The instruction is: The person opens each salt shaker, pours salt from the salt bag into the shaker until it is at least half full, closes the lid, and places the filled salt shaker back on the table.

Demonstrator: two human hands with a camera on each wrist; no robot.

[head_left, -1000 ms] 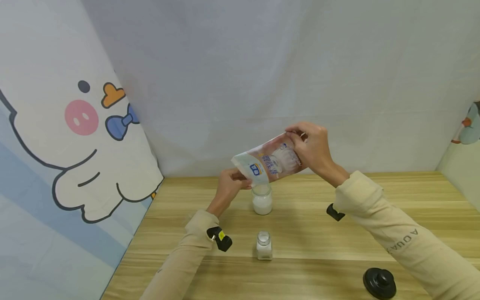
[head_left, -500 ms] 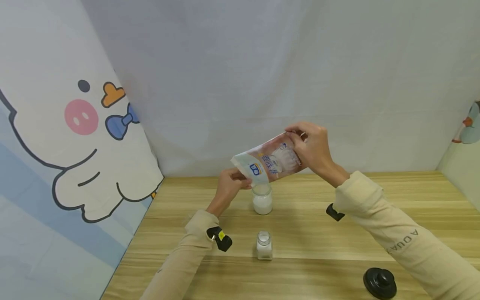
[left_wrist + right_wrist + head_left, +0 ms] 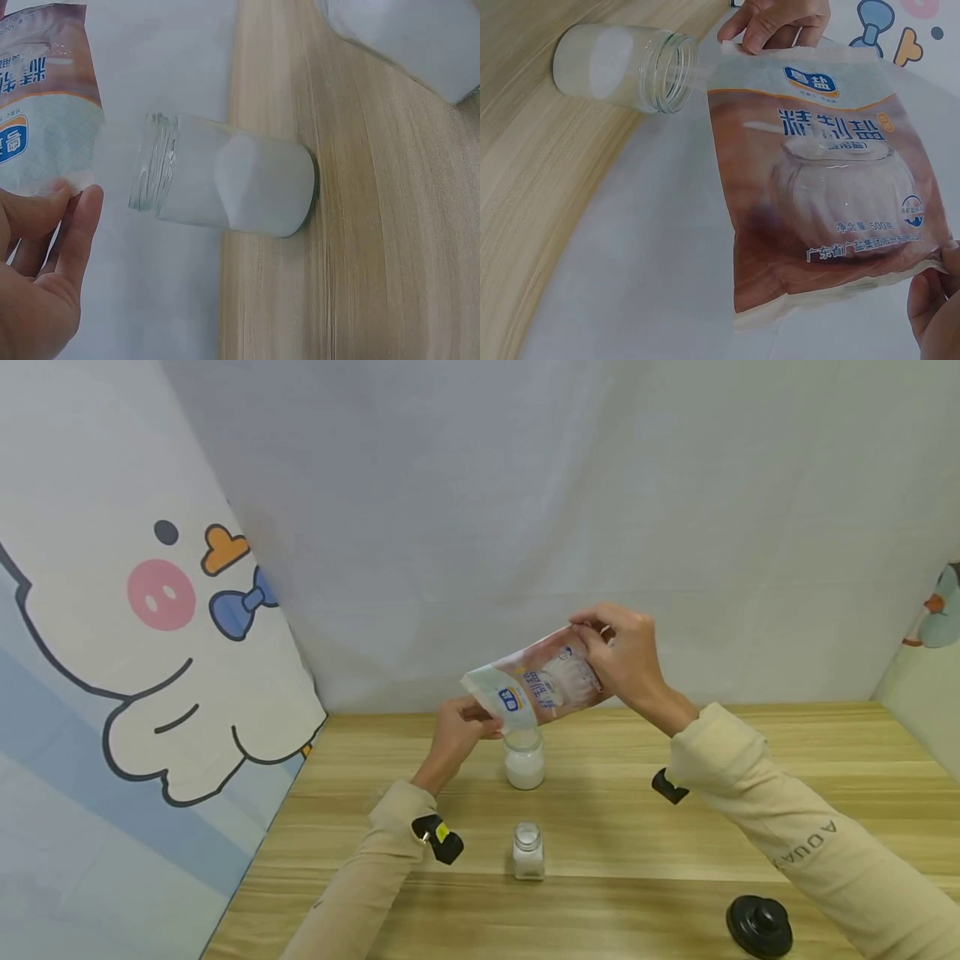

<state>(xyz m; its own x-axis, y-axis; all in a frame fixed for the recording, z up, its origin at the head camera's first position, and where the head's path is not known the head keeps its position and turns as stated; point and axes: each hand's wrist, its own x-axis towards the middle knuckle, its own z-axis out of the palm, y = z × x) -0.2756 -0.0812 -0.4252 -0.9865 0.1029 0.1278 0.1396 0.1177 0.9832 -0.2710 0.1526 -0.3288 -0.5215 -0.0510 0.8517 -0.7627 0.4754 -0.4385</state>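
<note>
A brown and pale-blue salt bag [image 3: 555, 681] is tilted above a clear glass jar [image 3: 524, 766], its lower corner at the jar's mouth. My left hand [image 3: 459, 735] pinches the bag's pale end, thumb and fingers meeting at its edge in the left wrist view. The raised far end is gripped by my right hand [image 3: 626, 656]. A faint white stream of salt [image 3: 700, 76] runs from the bag's corner to the jar mouth. White salt [image 3: 266, 180] fills the lower part of the jar, which stands upright on the wooden table.
Nearer me stands a smaller open glass jar [image 3: 528, 853] holding white contents. A round black lid [image 3: 759, 927] with a knob lies at the front right of the wooden table [image 3: 637, 877]. A pale cloth [image 3: 420, 568] hangs behind the table, with a cartoon-printed cloth [image 3: 150, 718] at left.
</note>
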